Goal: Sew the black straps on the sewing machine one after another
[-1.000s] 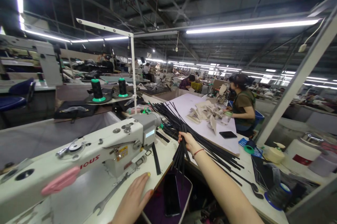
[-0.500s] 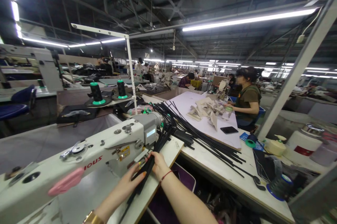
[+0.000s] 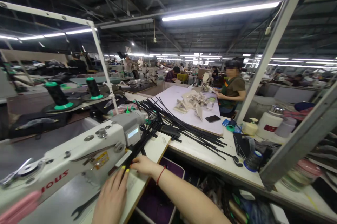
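Observation:
Beside the white sewing machine (image 3: 86, 146), my left hand (image 3: 112, 192) lies flat over the lower part of a bundle of black strips (image 3: 143, 139), its yellow-nailed fingers stretched out. A dark strip with a forked end (image 3: 83, 207) shows on the machine bed to the left of that hand. My right hand (image 3: 143, 166), with a red cord at the wrist, is at the bundle's right edge, its fingers bent and closed on the strips. The bundle runs back past the machine head, where more long black strips (image 3: 189, 131) spread over the table.
A white table (image 3: 168, 94) holds pale cut pieces (image 3: 193, 101) and a phone (image 3: 213, 118). A person in a dark apron (image 3: 231, 90) sits behind it. Thread cones (image 3: 58, 96) stand at the left. A metal post (image 3: 271, 48) rises at the right, near bottles and a thread spool (image 3: 254, 160).
The view has turned right. My left hand has flattened and moved down over the strips, where its fingers were around them before. My right hand stays at the bundle, now lower over the board.

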